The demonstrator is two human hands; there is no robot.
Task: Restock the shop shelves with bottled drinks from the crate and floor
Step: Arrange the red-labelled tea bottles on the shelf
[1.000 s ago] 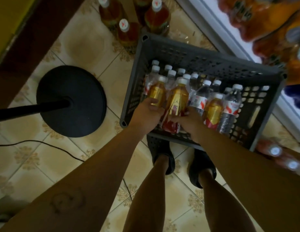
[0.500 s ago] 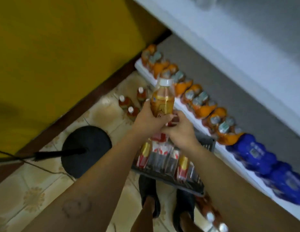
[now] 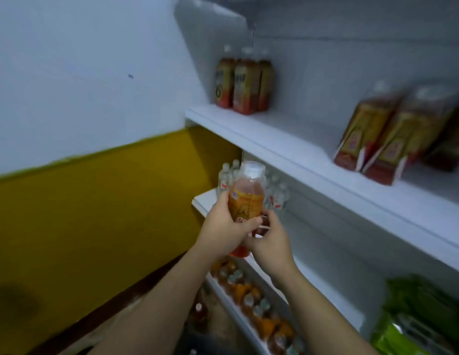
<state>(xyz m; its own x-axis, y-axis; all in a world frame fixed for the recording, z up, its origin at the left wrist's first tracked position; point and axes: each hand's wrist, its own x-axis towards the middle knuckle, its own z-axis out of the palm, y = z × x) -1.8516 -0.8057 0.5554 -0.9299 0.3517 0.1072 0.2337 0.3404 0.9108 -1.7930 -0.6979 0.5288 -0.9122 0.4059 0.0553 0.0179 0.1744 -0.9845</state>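
Observation:
An amber tea bottle [image 3: 246,198] with a white cap stands upright in both my hands, in front of the white shelves. My left hand [image 3: 222,231] wraps round its lower body. My right hand [image 3: 269,242] pinches its base from the right. The upper shelf [image 3: 287,147] carries three similar tea bottles [image 3: 243,82] at its back left and shrink-wrapped tea packs [image 3: 384,134] at the right. Small water bottles [image 3: 274,193] stand on the middle shelf right behind the held bottle. The crate is out of view.
Orange drink bottles [image 3: 251,301] line the bottom shelf below my arms. Green packs [image 3: 415,316] sit at the lower right. A tea bottle [image 3: 199,312] stands on the floor. A white and yellow wall [image 3: 95,175] closes the left side.
Both hands have lifted the tea bottle out of the crate and up to the middle shelf height. My view has swung from the floor to the shelves.

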